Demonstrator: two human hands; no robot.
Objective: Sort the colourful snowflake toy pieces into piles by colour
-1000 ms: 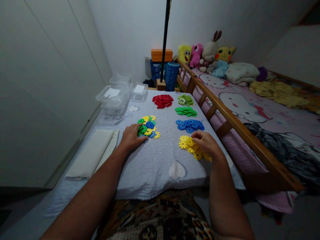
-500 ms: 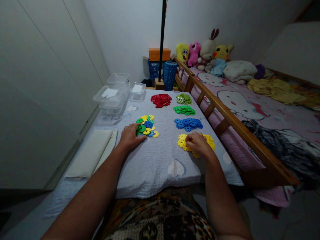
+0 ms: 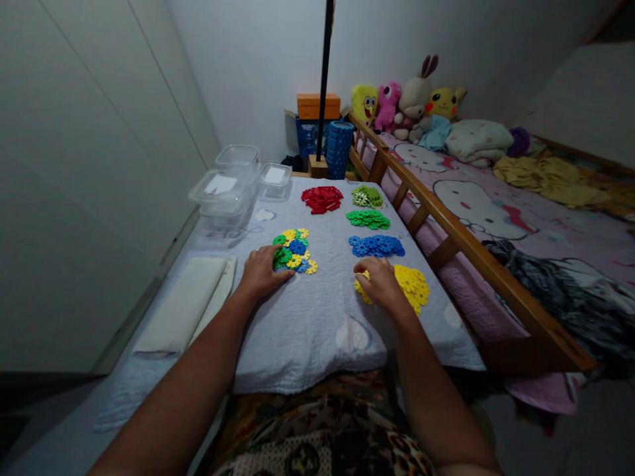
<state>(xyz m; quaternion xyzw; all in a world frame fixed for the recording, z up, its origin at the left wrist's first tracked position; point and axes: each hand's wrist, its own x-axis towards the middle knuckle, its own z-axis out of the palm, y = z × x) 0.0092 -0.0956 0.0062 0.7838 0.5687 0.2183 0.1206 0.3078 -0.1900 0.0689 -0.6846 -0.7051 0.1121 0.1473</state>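
My left hand (image 3: pixel 262 271) lies at the left side of a mixed heap of flower-shaped plastic discs (image 3: pixel 296 247) in yellow, green and blue. Its thumb and fingers are apart, curved along the heap's edge. Over the left part of a pile of yellow discs (image 3: pixel 413 283) is my right hand (image 3: pixel 380 283), fingers bent and thumb close to the index finger. Whatever may be between those fingertips is too small to make out. Just beyond it lies a pile of blue discs (image 3: pixel 377 246), then green discs (image 3: pixel 368 219) and light-green discs (image 3: pixel 368 196).
Red plastic pieces (image 3: pixel 322 199) are heaped at the far middle of the cloth-covered table (image 3: pixel 317 330). Clear plastic boxes (image 3: pixel 225 192) stand at the back left, with a folded cream cloth (image 3: pixel 183 304) nearer. A wooden bed rail (image 3: pixel 446 244) borders the right side.
My right hand has shifted left across the yellow pile, baring more of its right part. My left hand has stayed at the mixed heap. The view has shifted slightly.
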